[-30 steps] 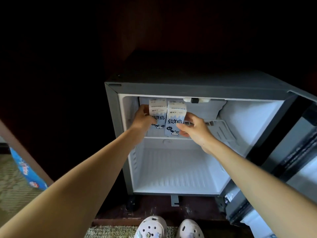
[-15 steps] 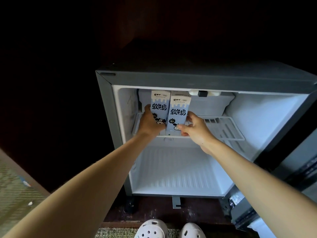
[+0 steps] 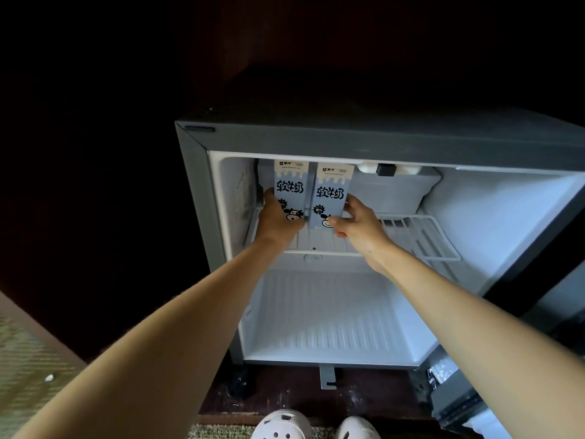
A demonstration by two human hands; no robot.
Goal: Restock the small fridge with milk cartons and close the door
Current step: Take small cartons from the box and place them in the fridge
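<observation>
The small fridge [image 3: 395, 144] is standing open, its grey casing framing a white interior, and its door [image 3: 538, 359] is hanging open at the right edge of the view. Inside, the lower compartment [image 3: 332, 327] is sitting bare of cartons, with only its ribbed white floor showing. Above it, the white wire shelf [image 3: 421, 236] is carrying two milk cartons at its left end, close to the left inner wall. Both arms are reaching in from below. The left hand [image 3: 278, 221] is wrapping around the lower part of the left carton [image 3: 290, 182], fingers curled behind it and thumb side at its front. The right hand [image 3: 359, 226] is gripping the right carton [image 3: 330, 194] near its base, thumb pressing on the front face and fingers hooking round its right side. The two cartons are standing upright, just beside each other, the right one sitting slightly lower in view. At the bottom edge, two pale clogs [image 3: 281, 427] are peeking in on the floor.
</observation>
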